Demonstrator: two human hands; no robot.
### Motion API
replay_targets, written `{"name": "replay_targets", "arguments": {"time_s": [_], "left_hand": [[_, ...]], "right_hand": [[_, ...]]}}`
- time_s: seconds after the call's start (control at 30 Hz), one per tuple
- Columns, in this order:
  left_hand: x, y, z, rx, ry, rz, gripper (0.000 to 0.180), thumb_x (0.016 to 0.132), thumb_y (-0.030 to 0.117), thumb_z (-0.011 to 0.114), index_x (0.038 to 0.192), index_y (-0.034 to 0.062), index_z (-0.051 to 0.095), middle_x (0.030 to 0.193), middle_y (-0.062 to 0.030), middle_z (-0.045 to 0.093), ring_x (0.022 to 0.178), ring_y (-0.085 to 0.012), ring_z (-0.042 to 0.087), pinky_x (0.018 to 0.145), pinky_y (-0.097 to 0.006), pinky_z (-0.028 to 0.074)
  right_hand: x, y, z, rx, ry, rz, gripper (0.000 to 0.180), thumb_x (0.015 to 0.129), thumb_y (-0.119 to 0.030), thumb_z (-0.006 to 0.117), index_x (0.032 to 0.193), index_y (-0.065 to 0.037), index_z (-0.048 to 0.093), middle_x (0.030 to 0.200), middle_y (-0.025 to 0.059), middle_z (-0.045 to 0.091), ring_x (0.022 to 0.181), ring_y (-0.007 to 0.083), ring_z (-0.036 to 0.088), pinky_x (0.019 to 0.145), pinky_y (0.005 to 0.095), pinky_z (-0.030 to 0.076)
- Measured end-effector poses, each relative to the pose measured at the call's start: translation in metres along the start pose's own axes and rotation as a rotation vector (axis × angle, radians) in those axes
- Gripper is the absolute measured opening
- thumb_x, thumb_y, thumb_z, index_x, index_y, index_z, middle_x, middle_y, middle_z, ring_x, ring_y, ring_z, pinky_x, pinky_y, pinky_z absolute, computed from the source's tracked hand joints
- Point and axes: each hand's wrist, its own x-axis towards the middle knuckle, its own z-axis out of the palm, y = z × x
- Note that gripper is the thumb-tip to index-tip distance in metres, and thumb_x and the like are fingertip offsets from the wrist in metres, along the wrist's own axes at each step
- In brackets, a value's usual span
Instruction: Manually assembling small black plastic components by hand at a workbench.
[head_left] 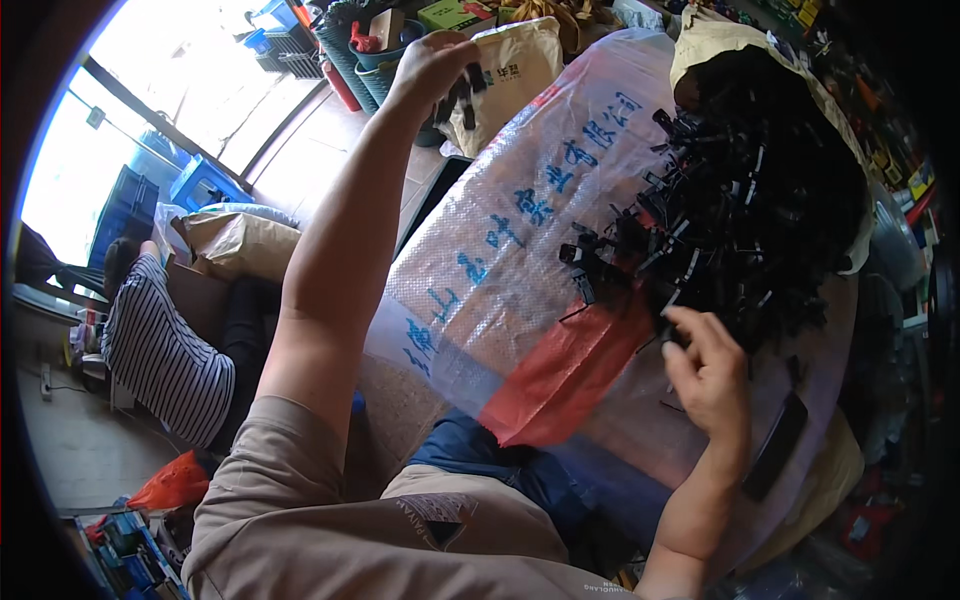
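Note:
My left hand (432,68) is stretched far forward, fingers bent downward. Several small black pieces (465,98) hang at its fingertips, in front of a cream sack (522,75). Their exact kind is too blurred to tell. A large heap of black parts (725,215) with shiny bits spills from an open sack onto a white woven sheet (500,235). At the heap's near edge is my right hand (712,378), its thumb and fingers curled toward each other. Something dark shows at those fingertips, too small to name.
A red patch (570,370) crosses the woven sheet. To the right lies a flat black object (778,445). Stacked green baskets (375,70) stand beyond my left hand. A person in a striped top (165,345) bends at the left, near a brown paper sack (240,243).

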Motion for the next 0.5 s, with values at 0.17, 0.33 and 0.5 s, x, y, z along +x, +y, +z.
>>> {"name": "replay_targets", "arguments": {"time_s": [0.17,0.33,0.5], "left_hand": [[-0.034,0.008,0.028,-0.124,-0.108,0.219,0.041,0.085,0.025,0.069,0.119,0.0029,0.063,0.108,-0.0116,0.069,0.098,-0.0211,0.066,0.087,-0.033,0.052],[-0.127,0.096,0.114,-0.671,-0.686,0.203,0.029,0.089,0.007,0.063,0.118,0.0025,0.061,0.095,-0.0062,0.069,0.085,-0.0115,0.065,0.076,-0.026,0.054],[-0.17,0.13,0.152,-0.589,-0.775,0.307,0.038,0.084,0.002,0.068,0.12,-0.0001,0.057,0.102,-0.0054,0.064,0.088,-0.0112,0.061,0.079,-0.026,0.05]], "right_hand": [[0.001,0.032,-0.016,0.547,0.347,0.048,0.028,0.095,-0.01,0.053,0.122,-0.005,0.055,0.08,-0.0013,0.052,0.061,0.0042,0.047,0.055,0.0184,0.04],[0.0,0.057,-0.038,0.795,0.599,0.129,0.02,0.095,-0.018,0.057,0.112,-0.008,0.057,0.071,0.0,0.055,0.052,0.0035,0.043,0.043,0.0171,0.03],[0.014,0.05,-0.031,0.96,0.602,0.243,0.018,0.096,-0.024,0.057,0.103,-0.009,0.066,0.065,-0.006,0.052,0.049,0.0017,0.042,0.04,0.0175,0.026]]}}
